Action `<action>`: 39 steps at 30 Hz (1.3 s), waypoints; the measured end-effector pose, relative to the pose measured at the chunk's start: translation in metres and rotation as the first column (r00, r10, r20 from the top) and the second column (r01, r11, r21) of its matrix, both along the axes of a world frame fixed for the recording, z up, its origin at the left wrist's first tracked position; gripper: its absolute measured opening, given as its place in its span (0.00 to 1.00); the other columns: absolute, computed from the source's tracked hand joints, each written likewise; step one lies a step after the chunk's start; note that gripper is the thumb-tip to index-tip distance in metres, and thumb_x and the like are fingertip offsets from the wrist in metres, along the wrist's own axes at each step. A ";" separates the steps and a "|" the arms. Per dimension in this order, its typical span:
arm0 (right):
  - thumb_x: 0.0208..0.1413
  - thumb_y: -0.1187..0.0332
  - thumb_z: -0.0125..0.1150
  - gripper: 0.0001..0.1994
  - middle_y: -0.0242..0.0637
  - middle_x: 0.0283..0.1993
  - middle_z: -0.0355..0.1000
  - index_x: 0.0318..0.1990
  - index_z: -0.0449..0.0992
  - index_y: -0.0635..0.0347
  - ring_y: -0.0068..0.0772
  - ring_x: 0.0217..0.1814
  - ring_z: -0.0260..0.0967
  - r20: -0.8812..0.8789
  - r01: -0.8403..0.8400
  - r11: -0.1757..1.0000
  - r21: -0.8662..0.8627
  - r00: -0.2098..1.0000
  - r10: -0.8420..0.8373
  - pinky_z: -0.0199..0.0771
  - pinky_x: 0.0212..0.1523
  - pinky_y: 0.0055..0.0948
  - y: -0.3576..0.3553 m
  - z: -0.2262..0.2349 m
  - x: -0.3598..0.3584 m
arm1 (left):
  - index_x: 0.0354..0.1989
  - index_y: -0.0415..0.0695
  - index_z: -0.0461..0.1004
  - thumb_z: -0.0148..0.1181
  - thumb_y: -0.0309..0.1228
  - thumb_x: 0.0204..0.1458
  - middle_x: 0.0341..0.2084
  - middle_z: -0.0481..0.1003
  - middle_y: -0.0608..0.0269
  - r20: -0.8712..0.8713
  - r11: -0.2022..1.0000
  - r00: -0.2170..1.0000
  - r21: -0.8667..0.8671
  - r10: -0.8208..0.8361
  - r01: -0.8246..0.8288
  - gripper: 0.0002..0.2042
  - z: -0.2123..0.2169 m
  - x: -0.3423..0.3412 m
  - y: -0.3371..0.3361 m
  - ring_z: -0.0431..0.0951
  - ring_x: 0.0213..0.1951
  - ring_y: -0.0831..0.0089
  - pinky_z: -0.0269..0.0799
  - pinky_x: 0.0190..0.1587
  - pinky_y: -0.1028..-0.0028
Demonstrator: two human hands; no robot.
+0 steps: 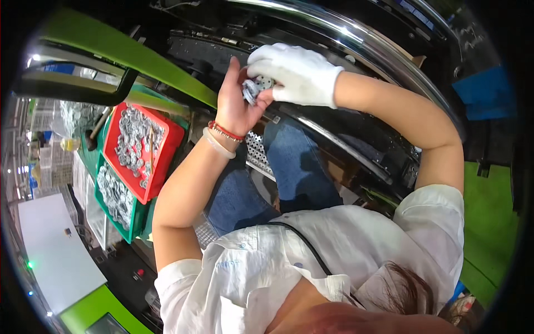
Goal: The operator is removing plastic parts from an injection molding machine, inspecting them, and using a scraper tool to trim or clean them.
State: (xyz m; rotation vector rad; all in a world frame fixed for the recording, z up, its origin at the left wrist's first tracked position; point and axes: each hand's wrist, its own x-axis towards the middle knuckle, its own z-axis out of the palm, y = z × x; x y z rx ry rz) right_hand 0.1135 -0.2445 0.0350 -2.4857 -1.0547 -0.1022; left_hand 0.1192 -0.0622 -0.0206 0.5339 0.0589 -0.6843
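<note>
Small grey parts [251,91] cupped in the left hand [235,106], with the gloved right hand [297,75] just beside them.
The left fingers curl around the parts; the right fingers bend over them, but whether they grip one I cannot tell. The parts look metallic: probably stiff, hardly fragile, light singly, weightier as a handful, perhaps slippery against the glove. One is likely best pinched by its rim; the loose cluster suits a cupped palm.
</note>
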 end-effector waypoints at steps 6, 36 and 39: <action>0.49 0.61 0.63 0.17 0.33 0.52 0.67 0.46 0.75 0.52 0.39 0.54 0.66 -0.008 0.069 0.998 0.003 0.998 -0.069 0.69 0.53 0.37 -0.008 0.003 0.000 | 0.45 0.34 0.68 0.41 0.48 0.63 0.36 0.74 0.51 0.047 0.990 0.996 0.111 0.079 -0.084 0.24 0.011 -0.006 -0.008 0.76 0.35 0.63 0.77 0.41 0.65; 0.65 0.48 0.43 0.27 0.34 0.52 0.69 0.59 0.65 0.63 0.21 0.48 0.66 -0.699 0.496 0.497 0.712 0.435 0.568 0.69 0.44 0.21 -0.026 0.001 0.011 | 0.37 0.45 0.68 0.48 0.43 0.62 0.23 0.67 0.67 0.361 0.900 0.930 0.381 0.065 -0.211 0.14 0.029 -0.020 -0.011 0.63 0.16 0.81 0.55 0.13 0.84; 0.65 0.50 0.43 0.25 0.34 0.53 0.69 0.59 0.65 0.61 0.22 0.49 0.66 -0.741 0.518 0.531 0.671 0.443 0.505 0.68 0.49 0.26 -0.027 -0.005 0.009 | 0.38 0.43 0.68 0.47 0.46 0.62 0.21 0.66 0.67 0.468 0.799 0.882 0.507 0.060 -0.323 0.17 0.031 -0.023 -0.013 0.62 0.14 0.82 0.53 0.12 0.83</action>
